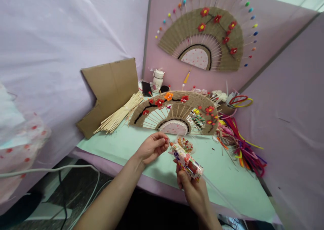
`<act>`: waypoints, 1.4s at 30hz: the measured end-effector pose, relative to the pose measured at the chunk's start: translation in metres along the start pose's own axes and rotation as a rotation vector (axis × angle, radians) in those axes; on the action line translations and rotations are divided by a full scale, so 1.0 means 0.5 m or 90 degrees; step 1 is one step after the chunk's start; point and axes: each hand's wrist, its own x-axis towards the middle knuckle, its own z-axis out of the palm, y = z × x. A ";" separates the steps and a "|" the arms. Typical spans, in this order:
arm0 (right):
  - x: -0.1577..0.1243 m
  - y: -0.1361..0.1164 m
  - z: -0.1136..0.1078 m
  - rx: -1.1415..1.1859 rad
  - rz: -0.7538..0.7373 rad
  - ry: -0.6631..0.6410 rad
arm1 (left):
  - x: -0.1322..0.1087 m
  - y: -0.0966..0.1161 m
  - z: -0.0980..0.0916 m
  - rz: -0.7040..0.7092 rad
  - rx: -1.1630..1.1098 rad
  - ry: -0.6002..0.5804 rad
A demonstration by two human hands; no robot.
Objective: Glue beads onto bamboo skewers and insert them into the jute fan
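Note:
My right hand [188, 182] grips a flower-patterned glue gun [186, 159], its orange nozzle pointing up and left. Close to that nozzle, my left hand [154, 145] pinches a small red bead [165, 139] between thumb and fingertips; the fingers hide part of it. Just beyond the gun is a clear dish of mixed beads [186, 144], partly covered by it. Behind both hands a twine-wrapped fan [136, 117] with red and orange flowers leans upright on the table.
A bundle of thin sticks [121, 111] lies by a cardboard sheet [113, 81] at the left. Colourful pipe cleaners [248, 149] pile up on the right. At the back stands a white jar [158, 79]. Another fan [182, 29] hangs on the wall above the green tabletop [227, 186].

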 end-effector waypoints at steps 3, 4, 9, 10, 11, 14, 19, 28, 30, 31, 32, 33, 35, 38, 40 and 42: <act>-0.003 0.005 0.002 0.016 0.015 -0.027 | -0.003 -0.001 0.002 0.011 0.021 -0.027; -0.005 0.006 0.002 0.023 0.017 -0.027 | -0.004 -0.001 0.003 0.014 0.025 -0.035; -0.014 0.012 0.002 0.025 0.019 -0.034 | -0.006 -0.001 0.005 0.034 0.025 -0.059; -0.016 0.013 0.001 0.022 0.021 -0.037 | -0.005 -0.001 0.006 0.035 0.027 -0.059; -0.017 0.013 0.001 0.019 0.022 -0.040 | -0.005 -0.001 0.006 0.036 0.031 -0.056; -0.018 0.013 0.002 0.016 0.023 -0.049 | -0.003 -0.003 0.005 0.038 0.040 -0.045; -0.017 0.012 0.003 0.006 0.016 -0.050 | -0.001 -0.007 -0.001 0.039 0.048 -0.044; -0.020 0.022 0.005 0.014 0.033 -0.053 | -0.002 -0.006 -0.002 0.042 0.044 -0.054; -0.020 0.025 0.004 0.015 0.037 -0.053 | -0.002 -0.006 -0.002 0.041 0.044 -0.058; -0.020 0.026 0.004 0.013 0.040 -0.054 | -0.003 -0.007 -0.002 0.040 0.043 -0.061; -0.020 0.027 0.003 0.010 0.042 -0.056 | -0.003 -0.007 -0.003 0.039 0.043 -0.062; -0.020 0.029 0.003 0.007 0.044 -0.059 | -0.003 -0.008 -0.004 0.038 0.043 -0.062; -0.020 0.031 0.002 0.002 0.045 -0.065 | -0.002 -0.008 -0.004 0.036 0.043 -0.057; -0.019 0.035 0.002 0.002 0.034 -0.072 | -0.002 -0.008 -0.004 0.036 0.047 -0.053; -0.018 0.036 0.003 0.004 0.023 -0.079 | -0.001 -0.008 -0.004 0.038 0.048 -0.054; -0.017 0.037 0.004 0.005 0.020 -0.088 | -0.001 -0.008 -0.005 0.038 0.045 -0.056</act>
